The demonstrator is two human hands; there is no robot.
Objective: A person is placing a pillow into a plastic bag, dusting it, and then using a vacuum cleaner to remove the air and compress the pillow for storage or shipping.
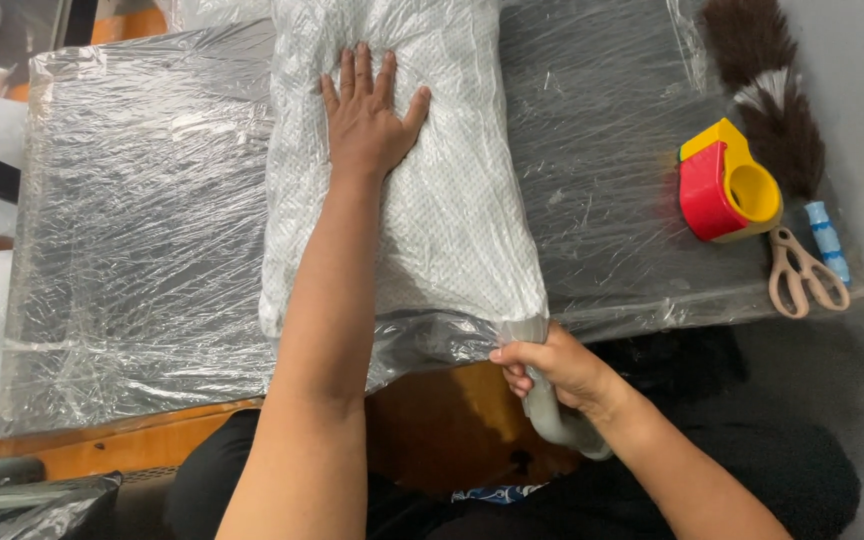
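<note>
Head view: your left hand (367, 115) lies flat, fingers spread, pressing on the white pillow (402, 200) wrapped in a clear plastic bag. The pillow lies across the middle of the plastic-covered surface (142, 220), its near end at the front edge. Your right hand (552, 365) has its grip clamped on the grey hose (552, 410) where it meets the bag's gathered corner. Far right lie a red and yellow tape dispenser (727, 185), scissors (802, 272) and a feather duster (777, 100).
</note>
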